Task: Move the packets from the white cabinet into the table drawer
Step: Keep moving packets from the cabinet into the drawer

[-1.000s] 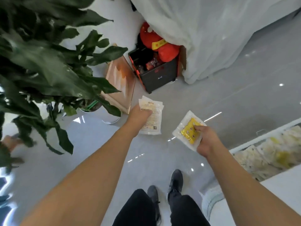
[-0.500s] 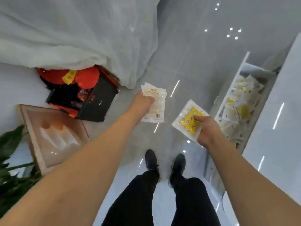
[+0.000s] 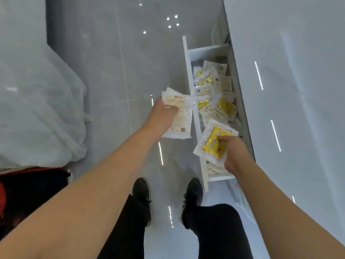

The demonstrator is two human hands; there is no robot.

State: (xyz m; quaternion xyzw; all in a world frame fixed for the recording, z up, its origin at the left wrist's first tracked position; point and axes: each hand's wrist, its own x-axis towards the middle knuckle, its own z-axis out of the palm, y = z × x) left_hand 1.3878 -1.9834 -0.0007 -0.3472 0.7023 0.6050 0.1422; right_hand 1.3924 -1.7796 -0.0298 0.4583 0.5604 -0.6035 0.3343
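Packets in the left grip, yellow packet in the right grip — over the open drawer.

We see a white packet with printed text and a barcode near its lower edge, pinched under the thumb of the left hand, its face turned up, just left of the drawer's front rail. A yellow packet in a clear wrapper sits beneath the fingers of the right hand, tilted, above the near end of the open white drawer. Beyond those fingers, a heap of packets, white and yellow, fills the drawer.
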